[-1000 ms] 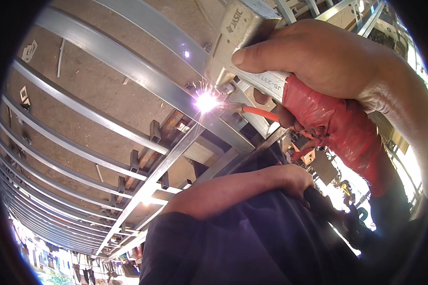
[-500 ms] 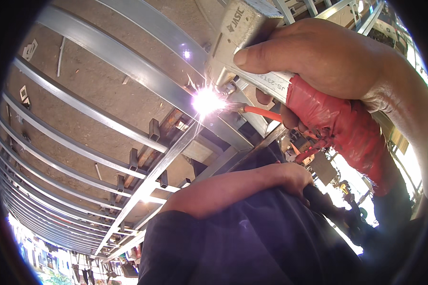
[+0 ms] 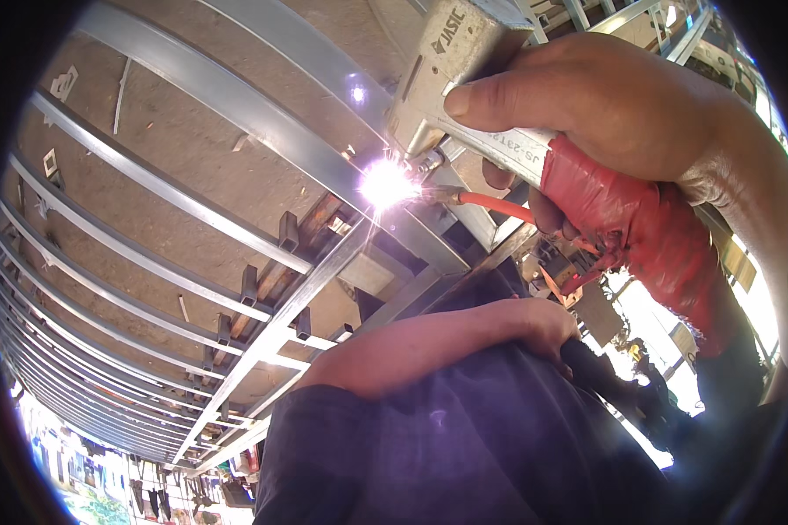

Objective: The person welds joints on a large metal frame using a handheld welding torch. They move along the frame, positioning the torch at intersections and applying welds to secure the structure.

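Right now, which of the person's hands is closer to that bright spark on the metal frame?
The right hand, gripping the welding gun just above the spark. The left hand rests lower down, on dark clothing, apart from it.

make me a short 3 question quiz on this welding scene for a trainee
1. True or false: the right hand grips the silver metal welding gun with the red-wrapped handle.
2. Where does the bright white arc spark sit?
A. at the gun's tip, on the grey steel bar frame
B. on the dark cloth
C. on the left hand
3. Fill in: the left hand rests on the ____ cloth, apart from the gun.

Key
1. true
2. A
3. dark
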Tool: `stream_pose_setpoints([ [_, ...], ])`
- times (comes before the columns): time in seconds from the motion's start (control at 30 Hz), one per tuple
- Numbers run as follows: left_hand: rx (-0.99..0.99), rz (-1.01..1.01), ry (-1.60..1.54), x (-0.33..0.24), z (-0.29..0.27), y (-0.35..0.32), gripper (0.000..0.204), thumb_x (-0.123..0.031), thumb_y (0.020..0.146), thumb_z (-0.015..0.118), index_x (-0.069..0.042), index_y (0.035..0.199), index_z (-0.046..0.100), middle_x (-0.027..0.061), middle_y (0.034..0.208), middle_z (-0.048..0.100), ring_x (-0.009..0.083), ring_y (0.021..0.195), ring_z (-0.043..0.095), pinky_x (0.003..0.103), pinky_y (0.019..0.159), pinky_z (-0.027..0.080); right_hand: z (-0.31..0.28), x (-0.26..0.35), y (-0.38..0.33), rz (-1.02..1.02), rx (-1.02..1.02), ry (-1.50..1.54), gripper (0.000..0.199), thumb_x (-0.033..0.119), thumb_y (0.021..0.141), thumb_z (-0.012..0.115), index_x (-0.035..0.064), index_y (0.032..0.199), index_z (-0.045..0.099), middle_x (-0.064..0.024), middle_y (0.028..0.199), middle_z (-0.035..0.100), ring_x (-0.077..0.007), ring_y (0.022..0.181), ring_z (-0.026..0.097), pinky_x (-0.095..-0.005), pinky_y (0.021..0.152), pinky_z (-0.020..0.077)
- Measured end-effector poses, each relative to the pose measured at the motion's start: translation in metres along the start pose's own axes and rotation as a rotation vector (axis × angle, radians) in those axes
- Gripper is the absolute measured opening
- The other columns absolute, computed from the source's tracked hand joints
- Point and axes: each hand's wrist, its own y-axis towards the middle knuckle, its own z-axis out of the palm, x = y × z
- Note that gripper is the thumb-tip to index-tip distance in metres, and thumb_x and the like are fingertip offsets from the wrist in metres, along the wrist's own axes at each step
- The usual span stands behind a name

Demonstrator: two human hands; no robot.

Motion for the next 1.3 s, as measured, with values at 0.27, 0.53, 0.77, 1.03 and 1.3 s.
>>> stream_pose_setpoints([
  [0.27, -0.057, -0.028, 0.085, 0.009, 0.013, 0.013, 0.064, -0.057, 0.078, 0.083, -0.011, 0.121, 0.076, 0.018, 0.114, 0.075, 0.0357, 0.11, 0.07, 0.045, 0.096, 0.054, 0.012, 0.009, -0.027, 0.11, -0.101, -0.114, 0.047, 0.036, 0.102, 0.066, -0.0068, 0.121, 0.071, -0.0128, 0.108, 0.076, -0.0163, 0.096, 0.07, -0.03, 0.086, 0.0552],
  [0.53, -0.204, -0.209, 0.201, 0.015, 0.03, 0.017, 0.063, -0.059, 0.079, 0.082, -0.012, 0.121, 0.075, 0.0175, 0.112, 0.076, 0.0366, 0.108, 0.07, 0.046, 0.094, 0.055, 0.01, -0.006, -0.118, -0.13, -0.224, 0.089, 0.044, 0.03, 0.098, 0.067, -0.0063, 0.123, 0.068, -0.0134, 0.102, 0.074, -0.0179, 0.085, 0.07, -0.0299, 0.076, 0.0562],
  [0.77, -0.46, -0.331, 0.322, 0.042, 0.045, 0.042, 0.054, -0.054, 0.079, 0.083, -0.015, 0.114, 0.076, 0.0162, 0.104, 0.076, 0.0379, 0.1, 0.072, 0.047, 0.086, 0.056, 0.005, -0.072, -0.211, -0.57, -0.492, 0.327, 0.045, 0.025, 0.093, 0.068, -0.0067, 0.126, 0.064, -0.0147, 0.101, 0.071, -0.0202, 0.08, 0.07, -0.0304, 0.071, 0.0567],
  [1.03, -0.748, -0.482, 0.407, 0.082, 0.016, 0.098, 0.059, -0.055, 0.078, 0.083, -0.012, 0.117, 0.074, 0.0173, 0.106, 0.074, 0.0388, 0.105, 0.07, 0.049, 0.09, 0.055, -0.043, -0.151, -0.271, -0.947, -0.497, 0.525, 0.05, 0.018, 0.088, 0.07, -0.0072, 0.129, 0.06, -0.0162, 0.099, 0.068, -0.0228, 0.073, 0.069, -0.0309, 0.065, 0.0574],
  [1.3, -1.114, -0.583, 0.471, 0.12, -0.024, 0.198, 0.073, -0.059, 0.078, 0.082, -0.01, 0.13, 0.069, 0.0182, 0.125, 0.07, 0.039, 0.117, 0.066, 0.048, 0.101, 0.052, -0.178, -0.25, -0.301, -1.129, -0.452, 0.474, 0.047, 0.023, 0.091, 0.067, -0.0058, 0.127, 0.061, -0.014, 0.094, 0.068, -0.0208, 0.07, 0.068, -0.03, 0.063, 0.0562],
])
